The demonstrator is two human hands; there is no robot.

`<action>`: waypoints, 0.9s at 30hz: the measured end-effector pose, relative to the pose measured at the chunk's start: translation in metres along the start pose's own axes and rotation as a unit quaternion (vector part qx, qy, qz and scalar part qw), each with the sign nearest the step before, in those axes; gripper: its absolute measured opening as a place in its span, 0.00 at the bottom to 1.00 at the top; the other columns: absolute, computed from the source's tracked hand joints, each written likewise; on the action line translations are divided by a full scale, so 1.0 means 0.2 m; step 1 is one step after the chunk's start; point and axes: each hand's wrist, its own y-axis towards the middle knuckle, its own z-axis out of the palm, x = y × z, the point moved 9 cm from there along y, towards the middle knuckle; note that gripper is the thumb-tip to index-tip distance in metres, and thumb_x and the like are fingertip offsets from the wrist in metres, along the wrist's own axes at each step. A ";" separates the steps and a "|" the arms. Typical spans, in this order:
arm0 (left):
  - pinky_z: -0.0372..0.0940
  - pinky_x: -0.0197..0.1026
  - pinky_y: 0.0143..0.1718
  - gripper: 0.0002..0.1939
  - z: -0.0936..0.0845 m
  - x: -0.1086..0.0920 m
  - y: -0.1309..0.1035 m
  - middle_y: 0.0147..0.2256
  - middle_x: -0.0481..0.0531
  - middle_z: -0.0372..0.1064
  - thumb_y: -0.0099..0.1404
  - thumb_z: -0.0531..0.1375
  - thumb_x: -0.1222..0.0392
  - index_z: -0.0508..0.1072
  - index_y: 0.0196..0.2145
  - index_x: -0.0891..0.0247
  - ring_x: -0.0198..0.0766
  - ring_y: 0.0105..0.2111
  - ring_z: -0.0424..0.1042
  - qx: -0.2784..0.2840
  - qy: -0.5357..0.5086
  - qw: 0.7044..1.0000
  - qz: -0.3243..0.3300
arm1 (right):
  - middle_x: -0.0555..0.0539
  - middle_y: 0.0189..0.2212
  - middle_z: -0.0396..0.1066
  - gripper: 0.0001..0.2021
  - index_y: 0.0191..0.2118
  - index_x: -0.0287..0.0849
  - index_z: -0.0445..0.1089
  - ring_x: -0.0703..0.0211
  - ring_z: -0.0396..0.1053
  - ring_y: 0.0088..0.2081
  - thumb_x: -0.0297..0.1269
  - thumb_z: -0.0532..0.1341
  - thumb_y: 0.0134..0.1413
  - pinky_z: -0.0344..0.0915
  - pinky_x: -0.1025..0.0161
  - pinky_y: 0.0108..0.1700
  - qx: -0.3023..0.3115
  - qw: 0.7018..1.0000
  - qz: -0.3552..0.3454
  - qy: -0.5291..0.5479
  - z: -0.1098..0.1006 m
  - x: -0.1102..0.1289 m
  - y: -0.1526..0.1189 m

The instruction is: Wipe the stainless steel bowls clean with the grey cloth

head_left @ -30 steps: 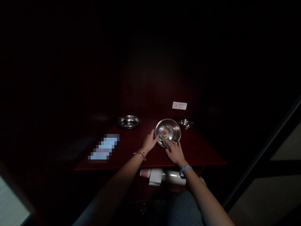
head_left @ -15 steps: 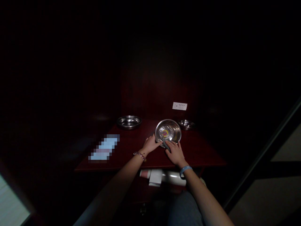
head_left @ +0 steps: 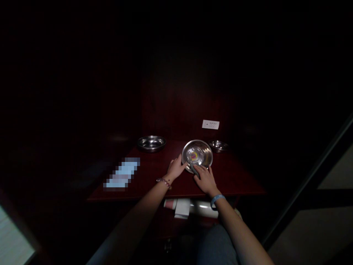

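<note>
The left hand [head_left: 177, 168] is clamped on the left edge of a shiny metal bowl [head_left: 203, 154], its thumb lying over the rim and the other fingers out of sight behind the wall. The bowl is between the two hands and just beyond them, tilted so that its open mouth faces the person, and a round sticker [head_left: 194, 156] with yellow and pink on it shows on the bottom inside. The right hand [head_left: 206, 180] is closed around a grey cloth [head_left: 193, 168] (it may be a sponge; the light is too dim to be sure), which lies against the near rim, under the fingertips. The two hands are apart from each other, both over the dark red tabletop [head_left: 154, 173]; whether the bowl's underside touches the wood cannot be told. A beaded bracelet [head_left: 164, 182] circles the left wrist, and a blue wristband [head_left: 217, 199] the right. Beyond the left hand and to its left sits a wide metal dish [head_left: 151, 144], while a smaller metal dish [head_left: 218, 146] sits beyond the right hand, just behind the bowl's right side. A white wall socket [head_left: 210, 124] is farther off past the right hand. Well to the left of the left hand lies a pale blue, blurred-out object [head_left: 122, 173]. Lower than both hands, under the tabletop's front edge, are a pink-and-white paper cup [head_left: 170, 204], a folded white paper [head_left: 182, 208] and a long white roll [head_left: 202, 208].
</note>
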 end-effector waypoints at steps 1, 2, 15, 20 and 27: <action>0.64 0.43 0.46 0.17 -0.01 0.00 0.00 0.42 0.55 0.76 0.64 0.58 0.56 0.66 0.50 0.60 0.44 0.44 0.75 -0.006 0.001 1.000 -0.004 | 0.50 0.61 0.63 0.25 0.62 0.49 0.59 0.54 0.54 0.63 0.39 0.53 0.60 0.31 0.46 0.67 0.000 1.000 0.000 0.000 0.00 0.00 0.00; 0.64 0.42 0.45 0.16 -0.02 0.00 0.00 0.42 0.55 0.76 0.64 0.57 0.56 0.66 0.50 0.60 0.44 0.42 0.75 -0.011 0.002 1.000 -0.008 | 0.50 0.61 0.63 0.25 0.62 0.49 0.60 0.54 0.54 0.63 0.39 0.53 0.60 0.31 0.46 0.67 -0.001 1.000 -0.001 0.000 0.00 0.00 0.00; 0.66 0.43 0.44 0.24 -0.02 -0.01 -0.02 0.42 0.57 0.76 0.60 0.62 0.47 0.65 0.50 0.60 0.47 0.43 0.76 -0.010 -0.034 0.999 -0.024 | 0.49 0.61 0.63 0.25 0.63 0.49 0.59 0.53 0.54 0.63 0.39 0.52 0.60 0.33 0.45 0.67 0.007 1.000 0.001 -0.006 0.00 0.00 0.00; 0.67 0.44 0.45 0.26 0.01 0.02 -0.02 0.44 0.57 0.76 0.59 0.62 0.50 0.64 0.53 0.60 0.48 0.44 0.75 0.005 -0.056 0.998 -0.024 | 0.49 0.60 0.63 0.25 0.62 0.49 0.60 0.53 0.54 0.63 0.38 0.53 0.59 0.35 0.44 0.67 0.000 1.000 -0.004 -0.002 0.00 0.00 0.00; 0.67 0.46 0.49 0.26 0.07 0.05 0.01 0.48 0.61 0.73 0.62 0.59 0.55 0.61 0.57 0.65 0.46 0.47 0.74 0.012 -0.121 0.992 0.016 | 0.48 0.60 0.64 0.25 0.62 0.48 0.61 0.53 0.56 0.62 0.39 0.55 0.58 0.37 0.46 0.67 -0.013 1.000 -0.021 0.014 -0.02 0.01 0.00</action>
